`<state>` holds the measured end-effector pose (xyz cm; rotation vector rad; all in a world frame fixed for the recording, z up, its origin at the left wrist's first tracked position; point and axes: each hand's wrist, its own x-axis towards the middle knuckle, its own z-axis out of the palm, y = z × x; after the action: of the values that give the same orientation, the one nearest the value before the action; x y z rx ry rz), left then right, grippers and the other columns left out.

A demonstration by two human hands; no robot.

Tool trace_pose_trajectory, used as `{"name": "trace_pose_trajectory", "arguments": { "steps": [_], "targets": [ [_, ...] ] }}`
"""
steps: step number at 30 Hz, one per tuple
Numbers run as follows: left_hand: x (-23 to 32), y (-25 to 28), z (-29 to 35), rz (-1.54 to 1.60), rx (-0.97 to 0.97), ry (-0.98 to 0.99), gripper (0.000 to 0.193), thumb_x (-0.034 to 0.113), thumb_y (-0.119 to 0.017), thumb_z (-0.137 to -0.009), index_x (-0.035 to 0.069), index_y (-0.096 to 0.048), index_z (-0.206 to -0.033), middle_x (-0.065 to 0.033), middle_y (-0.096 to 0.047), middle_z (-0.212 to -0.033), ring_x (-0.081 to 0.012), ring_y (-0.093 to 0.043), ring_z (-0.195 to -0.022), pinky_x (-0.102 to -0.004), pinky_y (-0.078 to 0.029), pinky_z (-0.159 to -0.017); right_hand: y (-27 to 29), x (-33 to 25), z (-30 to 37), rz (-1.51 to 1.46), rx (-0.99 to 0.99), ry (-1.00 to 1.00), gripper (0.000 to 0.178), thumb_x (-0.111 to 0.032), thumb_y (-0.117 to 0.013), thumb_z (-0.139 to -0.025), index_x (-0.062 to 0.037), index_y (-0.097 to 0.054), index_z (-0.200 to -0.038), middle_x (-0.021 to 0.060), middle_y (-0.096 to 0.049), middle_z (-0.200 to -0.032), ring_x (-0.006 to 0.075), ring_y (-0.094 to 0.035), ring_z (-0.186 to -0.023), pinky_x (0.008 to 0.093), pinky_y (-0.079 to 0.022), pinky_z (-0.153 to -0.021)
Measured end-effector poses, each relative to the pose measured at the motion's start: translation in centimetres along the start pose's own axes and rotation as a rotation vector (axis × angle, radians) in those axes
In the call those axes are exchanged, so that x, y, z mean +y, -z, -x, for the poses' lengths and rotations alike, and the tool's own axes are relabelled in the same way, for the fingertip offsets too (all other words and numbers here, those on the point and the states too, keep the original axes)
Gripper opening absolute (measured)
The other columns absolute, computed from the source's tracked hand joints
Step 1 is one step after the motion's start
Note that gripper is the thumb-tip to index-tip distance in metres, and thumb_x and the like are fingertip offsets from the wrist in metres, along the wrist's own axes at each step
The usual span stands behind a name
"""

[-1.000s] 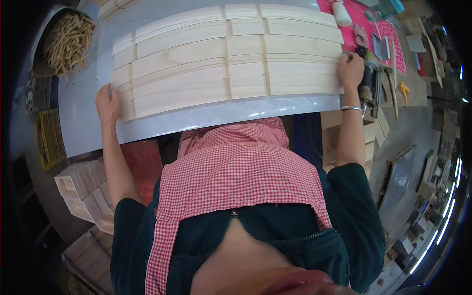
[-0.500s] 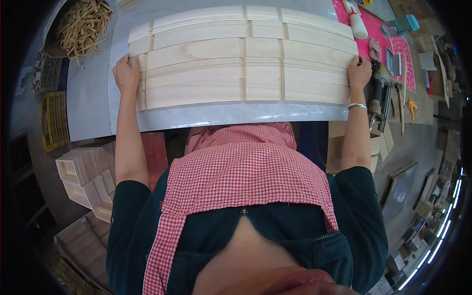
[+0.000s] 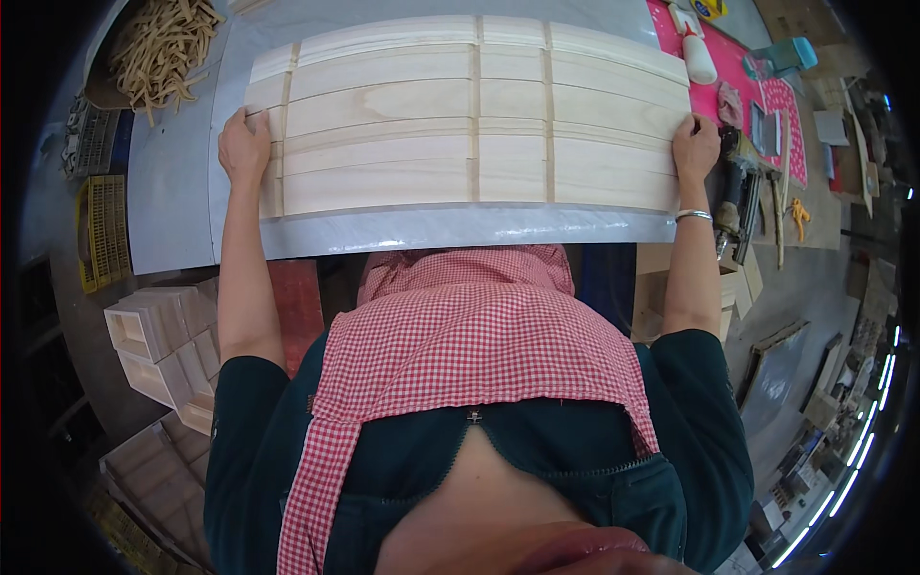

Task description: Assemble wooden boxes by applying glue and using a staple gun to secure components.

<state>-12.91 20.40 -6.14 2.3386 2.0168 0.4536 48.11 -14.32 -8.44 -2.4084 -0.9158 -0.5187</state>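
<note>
Several pale wooden boards [image 3: 383, 101] lie side by side on the grey table, their long edges touching. Grooves cross them in lines, one near the left end and two right of the middle; the lines run nearly straight from board to board. At the left ends, my left hand [image 3: 245, 146] grips with bent fingers, thumb toward the wood. Opposite it, my right hand [image 3: 697, 149], with a bracelet on the wrist, is closed over the right ends. The fingertips of both hands are partly hidden.
A bin of thin wooden strips [image 3: 165, 57] stands at the far left. On a pink cloth at the right are a white bottle [image 3: 700, 59] and a teal-lidded container [image 3: 792, 56]. A nail gun-like tool [image 3: 733, 196] lies beside my right hand. Wooden boxes [image 3: 158, 345] are stacked lower left.
The boards' ends and grooves, staggered before, now line up more closely. Both hands remain at the ends and have shifted only slightly.
</note>
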Motion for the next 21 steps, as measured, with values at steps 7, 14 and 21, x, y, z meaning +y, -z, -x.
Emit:
{"name": "trace_pose_trajectory", "arguments": {
  "steps": [7, 14, 21],
  "targets": [
    [-3.1, -2.2, -0.7, 0.001, 0.07, -0.122, 0.051, 0.036, -0.061, -0.093, -0.004, -0.064, -0.125, -0.0208, -0.066, -0.126, -0.0376, -0.061, -0.115, -0.0407, -0.046, -0.102, 0.7, -2.0, 0.4, 0.059, -0.065, -0.125, 0.022, -0.023, -0.058, -0.09, -0.0048, -0.069, -0.097, 0.0158, -0.071, -0.094, 0.0385, -0.066, -0.089, 0.0459, -0.052, -0.081],
    [-4.0, -3.4, -3.8, 0.106, 0.101, -0.208, 0.05, 0.032, -0.059, -0.097, -0.004, -0.06, -0.131, -0.0238, -0.061, -0.133, -0.0387, -0.059, -0.12, -0.0436, -0.041, -0.108, -1.5, -2.7, -2.3, 0.051, 0.075, 0.017, 0.03, -0.024, -0.056, -0.09, -0.0024, -0.067, -0.107, 0.0209, -0.068, -0.1, 0.0432, -0.063, -0.088, 0.0502, -0.051, -0.081],
    [-1.4, -5.3, -6.5, 0.034, 0.122, -0.264, 0.047, 0.033, -0.059, -0.096, -0.003, -0.063, -0.127, -0.02, -0.065, -0.13, -0.0354, -0.06, -0.118, -0.0423, -0.042, -0.105, -2.9, -3.6, -4.6, 0.116, -0.123, -0.105, 0.036, -0.027, -0.052, -0.09, -0.0016, -0.07, -0.11, 0.0249, -0.068, -0.104, 0.0445, -0.064, -0.089, 0.0511, -0.052, -0.083]
  ]
}}
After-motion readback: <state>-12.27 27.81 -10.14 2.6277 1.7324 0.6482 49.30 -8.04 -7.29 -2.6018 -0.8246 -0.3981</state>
